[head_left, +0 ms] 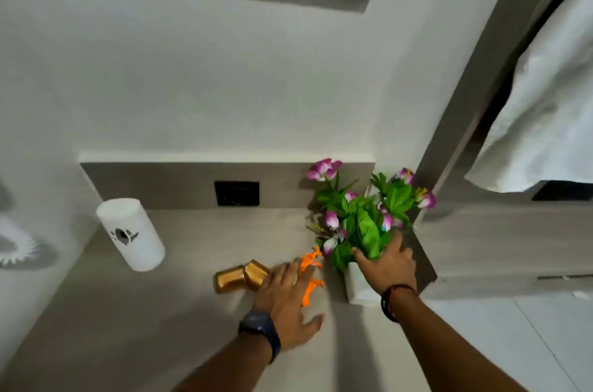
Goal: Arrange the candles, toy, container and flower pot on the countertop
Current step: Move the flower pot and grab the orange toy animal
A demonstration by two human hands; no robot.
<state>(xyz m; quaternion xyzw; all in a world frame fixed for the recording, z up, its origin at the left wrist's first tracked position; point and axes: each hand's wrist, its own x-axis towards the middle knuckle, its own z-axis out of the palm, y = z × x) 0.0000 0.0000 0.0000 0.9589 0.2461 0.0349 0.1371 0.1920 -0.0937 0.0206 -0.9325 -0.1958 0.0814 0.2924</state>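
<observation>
While upright by the wall, flower pot (357, 287) under right hand (390, 266).

container (130, 234) far left on countertop (192, 231); candles (242, 276) left of toy (309, 276); flower pot (356, 287) rightmost

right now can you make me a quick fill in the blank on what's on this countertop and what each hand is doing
1. The right hand rests on the flower pot, whose blooms are ____ and white.
2. The toy under the left hand is coloured ____.
3. The two candles have a ____ finish.
4. The white container stands at the countertop's ____ end.

Missing words: purple; orange; gold; left
</observation>
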